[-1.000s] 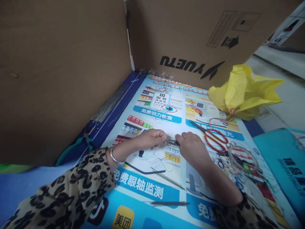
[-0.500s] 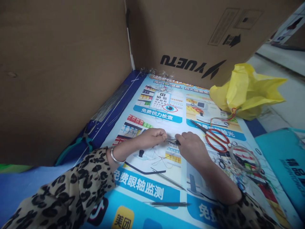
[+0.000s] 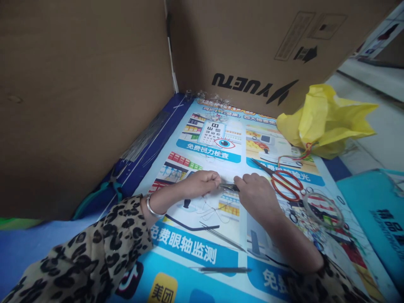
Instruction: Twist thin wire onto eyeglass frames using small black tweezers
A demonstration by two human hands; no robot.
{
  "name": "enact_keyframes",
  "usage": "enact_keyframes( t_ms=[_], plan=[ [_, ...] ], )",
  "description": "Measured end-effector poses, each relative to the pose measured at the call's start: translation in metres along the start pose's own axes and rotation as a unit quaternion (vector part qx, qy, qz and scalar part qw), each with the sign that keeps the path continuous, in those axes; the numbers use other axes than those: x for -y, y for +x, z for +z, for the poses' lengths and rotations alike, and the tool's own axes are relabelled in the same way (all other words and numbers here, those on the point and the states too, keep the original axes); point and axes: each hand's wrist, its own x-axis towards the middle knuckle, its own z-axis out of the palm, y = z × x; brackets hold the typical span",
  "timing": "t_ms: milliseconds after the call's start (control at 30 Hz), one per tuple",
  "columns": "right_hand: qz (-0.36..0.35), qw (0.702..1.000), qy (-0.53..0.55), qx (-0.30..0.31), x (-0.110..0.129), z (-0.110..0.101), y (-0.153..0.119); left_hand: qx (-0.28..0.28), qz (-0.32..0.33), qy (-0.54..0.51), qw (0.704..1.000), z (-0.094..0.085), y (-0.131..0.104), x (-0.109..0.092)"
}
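Observation:
My right hand [image 3: 257, 193] is closed round the dark grip of a pair of small metal-jawed pliers [image 3: 229, 187], whose jaws point left. My left hand [image 3: 205, 183], a silver bangle at its wrist, pinches a thin wire right at the jaw tips; most of it is hidden by the fingers. Fine loops of wire [image 3: 217, 210] lie or hang just below the hands. Nearer to me, several straight thin rods [image 3: 225, 237] rest on the printed sheet, and a dark bundle of rods [image 3: 225, 269] lies below them.
Orange-handled scissors [image 3: 287, 185] lie open right of my hands, beside a clear ring [image 3: 325, 210] and tangled bits. Further right are a yellow bag [image 3: 325, 122] and a teal pouch [image 3: 372, 210]. Teal-handled pliers [image 3: 110, 185] lie left. Cardboard walls [image 3: 252, 50] stand behind and left.
The pliers' jaws show more clearly and have turned slightly between my hands. My right hand has shifted a little; my left hand stays almost in place.

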Motion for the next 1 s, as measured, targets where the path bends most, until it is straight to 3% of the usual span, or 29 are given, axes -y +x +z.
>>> enact_keyframes(
  t_ms=[433, 833, 1000],
  plan=[
    [0.001, 1.000, -0.001, 0.031, 0.003, -0.005, 0.000, 0.024, -0.002, -0.045, 0.999, 0.000, -0.003, -0.001],
    [0.034, 0.997, 0.068, 0.007, -0.001, 0.015, -0.002, -0.051, 0.007, 0.012, 0.999, 0.001, 0.001, -0.003],
    [0.038, 0.995, 0.090, -0.013, -0.003, 0.015, -0.003, -0.058, 0.018, -0.018, 0.998, 0.000, 0.004, 0.002]
  ],
)
